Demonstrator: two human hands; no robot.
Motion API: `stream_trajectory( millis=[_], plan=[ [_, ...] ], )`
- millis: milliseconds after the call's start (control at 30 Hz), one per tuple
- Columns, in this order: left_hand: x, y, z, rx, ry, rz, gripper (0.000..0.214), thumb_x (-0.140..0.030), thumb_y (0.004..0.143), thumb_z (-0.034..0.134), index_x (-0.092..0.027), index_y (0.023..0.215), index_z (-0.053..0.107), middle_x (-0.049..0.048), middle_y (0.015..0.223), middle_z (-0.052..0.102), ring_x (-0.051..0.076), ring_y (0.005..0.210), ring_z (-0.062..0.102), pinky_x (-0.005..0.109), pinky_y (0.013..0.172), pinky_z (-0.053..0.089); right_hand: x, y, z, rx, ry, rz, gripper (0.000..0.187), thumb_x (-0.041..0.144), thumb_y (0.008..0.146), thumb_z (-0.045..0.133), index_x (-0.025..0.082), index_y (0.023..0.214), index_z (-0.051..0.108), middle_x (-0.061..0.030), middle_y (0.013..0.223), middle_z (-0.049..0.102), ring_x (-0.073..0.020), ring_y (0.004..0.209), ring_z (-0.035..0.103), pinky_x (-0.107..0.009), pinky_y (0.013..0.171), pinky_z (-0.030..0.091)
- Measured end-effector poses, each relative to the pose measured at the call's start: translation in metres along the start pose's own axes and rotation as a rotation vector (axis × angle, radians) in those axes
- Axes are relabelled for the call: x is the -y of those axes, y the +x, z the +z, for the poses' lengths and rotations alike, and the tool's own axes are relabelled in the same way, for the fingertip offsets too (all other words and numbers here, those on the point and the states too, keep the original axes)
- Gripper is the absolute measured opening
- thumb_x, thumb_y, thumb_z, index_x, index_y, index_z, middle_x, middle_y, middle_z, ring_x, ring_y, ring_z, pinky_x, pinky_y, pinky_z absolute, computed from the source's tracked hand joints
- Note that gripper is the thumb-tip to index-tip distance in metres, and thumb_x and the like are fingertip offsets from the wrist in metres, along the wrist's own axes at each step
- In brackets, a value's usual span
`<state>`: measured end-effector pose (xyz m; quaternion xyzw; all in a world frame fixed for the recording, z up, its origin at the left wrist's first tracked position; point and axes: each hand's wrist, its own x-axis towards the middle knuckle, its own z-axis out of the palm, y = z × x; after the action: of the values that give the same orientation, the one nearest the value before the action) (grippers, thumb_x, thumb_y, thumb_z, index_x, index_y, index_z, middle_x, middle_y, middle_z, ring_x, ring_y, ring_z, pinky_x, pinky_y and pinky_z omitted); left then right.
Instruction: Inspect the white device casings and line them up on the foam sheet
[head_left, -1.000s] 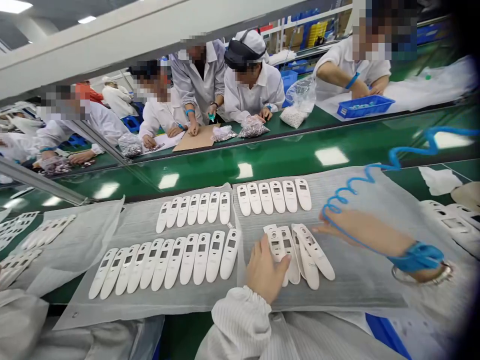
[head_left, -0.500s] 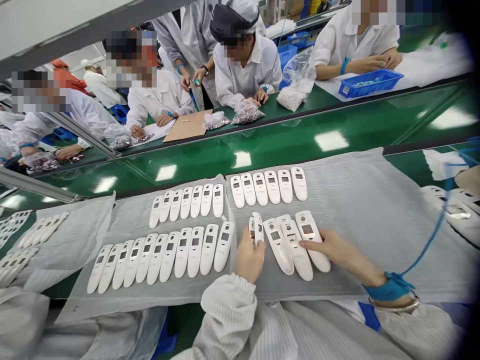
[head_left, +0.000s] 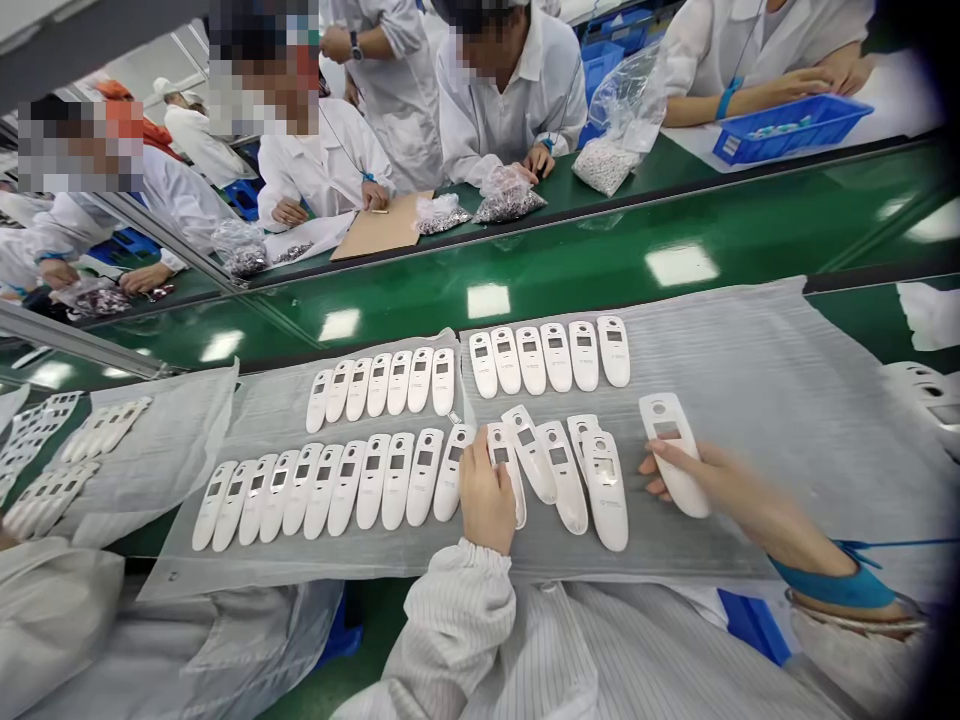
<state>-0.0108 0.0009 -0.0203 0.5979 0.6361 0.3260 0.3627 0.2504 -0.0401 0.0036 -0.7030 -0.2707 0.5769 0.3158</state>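
My right hand [head_left: 720, 485] grips a long white plastic housing [head_left: 681, 480] with a rectangular window, thumb across its front and fingers beneath. My left hand [head_left: 486, 495] is closed around the left edge of another white housing [head_left: 510, 490], which lies nearly flat; its fingertips are partly hidden. Between my hands, several loose housings lie on the grey foam sheet, one tilted housing [head_left: 534, 455] leaning over its neighbours and a front housing [head_left: 607, 500] partly covering another behind it.
Neat rows of white housings lie at the left [head_left: 375, 480] and farther back [head_left: 555, 358]. A green conveyor [head_left: 405, 308] runs beyond the foam sheet [head_left: 720, 350]. Across it, co-workers in white coats sit near bags of small parts [head_left: 510, 205] and a blue bin [head_left: 795, 130].
My right hand has moved right, taking a housing away from the group. Beside my left hand, the housings held upright before now lie lower and spread apart. The camera view has shifted slightly.
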Motion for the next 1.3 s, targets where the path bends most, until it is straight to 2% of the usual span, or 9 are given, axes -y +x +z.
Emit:
stream_trajectory(
  millis=[167,300,400,467,600,667,933,1133,1300],
  plan=[
    [-0.027,-0.014,0.004,-0.026,-0.035,0.154,0.039,-0.028,0.088,0.05,-0.019,0.126,0.049,0.0147,0.135,0.04,0.029,0.132,0.03,0.051,0.107,0.029,0.011,-0.021,0.021,0.222,0.332,-0.017,0.031,0.042,0.088,0.059,0.017,0.105,0.065,-0.0092,0.115,0.063,-0.0239,0.097,0.062,-0.031,0.079,0.057],
    [-0.06,-0.017,0.007,0.546,-0.765,-0.12,0.044,-0.041,0.088,0.052,-0.023,0.128,0.048,0.0107,0.126,0.056,0.026,0.115,0.054,0.044,0.096,0.045,0.028,-0.038,0.057,0.548,0.426,-0.051,0.036,0.041,0.088,0.059,0.014,0.11,0.063,-0.0109,0.102,0.067,-0.021,0.083,0.066,-0.032,0.077,0.056],
    [-0.072,-0.008,0.006,0.682,-1.104,-0.366,0.04,-0.041,0.088,0.052,-0.019,0.121,0.055,0.0108,0.111,0.066,0.025,0.107,0.061,0.041,0.094,0.048,0.032,-0.044,0.072,0.656,0.3,-0.126,0.037,0.047,0.089,0.055,0.015,0.104,0.064,-0.0093,0.097,0.067,-0.0212,0.086,0.065,-0.034,0.079,0.054],
    [-0.073,0.001,0.002,0.589,-1.238,-0.408,0.032,-0.035,0.088,0.053,-0.017,0.114,0.058,0.0103,0.107,0.068,0.023,0.109,0.061,0.038,0.1,0.044,0.027,-0.042,0.071,0.603,0.079,-0.209,0.042,0.054,0.089,0.049,0.016,0.096,0.064,-0.0089,0.093,0.067,-0.0222,0.086,0.064,-0.035,0.078,0.053],
    [-0.07,0.015,-0.013,0.552,-1.348,-0.467,0.023,-0.026,0.09,0.051,-0.016,0.11,0.058,0.0099,0.111,0.067,0.024,0.11,0.061,0.041,0.1,0.046,0.002,-0.026,0.056,-0.103,-0.528,-0.353,0.055,0.065,0.083,0.049,0.018,0.112,0.055,-0.0115,0.103,0.063,-0.0287,0.089,0.061,-0.038,0.068,0.048],
    [-0.07,0.019,-0.018,0.608,-1.356,-0.51,0.024,-0.028,0.092,0.048,-0.015,0.109,0.058,0.0109,0.111,0.067,0.025,0.109,0.062,0.042,0.097,0.048,-0.011,-0.016,0.052,-0.297,-0.722,-0.336,0.066,0.065,0.078,0.055,0.019,0.123,0.045,-0.0119,0.109,0.061,-0.0311,0.091,0.059,-0.037,0.062,0.045],
    [-0.077,0.019,-0.026,0.784,-1.363,-0.489,0.045,-0.046,0.092,0.04,-0.011,0.111,0.06,0.0153,0.117,0.064,0.031,0.114,0.057,0.045,0.097,0.047,-0.029,0.002,0.049,-0.22,-0.563,-0.295,0.051,0.062,0.077,0.055,0.02,0.107,0.051,-0.0066,0.088,0.062,-0.0244,0.078,0.058,-0.035,0.064,0.044],
    [-0.076,0.02,-0.028,0.781,-1.323,-0.487,0.044,-0.046,0.09,0.044,-0.011,0.112,0.061,0.0152,0.118,0.064,0.03,0.118,0.055,0.042,0.103,0.041,-0.001,-0.012,0.032,0.089,-0.163,-0.298,0.037,0.056,0.082,0.056,0.02,0.072,0.051,-0.0003,0.063,0.048,-0.0152,0.061,0.045,-0.029,0.06,0.039],
    [-0.072,0.021,-0.023,0.828,-1.279,-0.472,0.041,-0.041,0.091,0.044,-0.011,0.111,0.062,0.0142,0.124,0.06,0.028,0.123,0.05,0.04,0.107,0.038,0.028,-0.024,0.027,0.289,0.149,-0.244,0.03,0.049,0.084,0.06,0.02,0.082,0.055,-0.0013,0.071,0.047,-0.0139,0.064,0.042,-0.025,0.056,0.037]
  ],
)
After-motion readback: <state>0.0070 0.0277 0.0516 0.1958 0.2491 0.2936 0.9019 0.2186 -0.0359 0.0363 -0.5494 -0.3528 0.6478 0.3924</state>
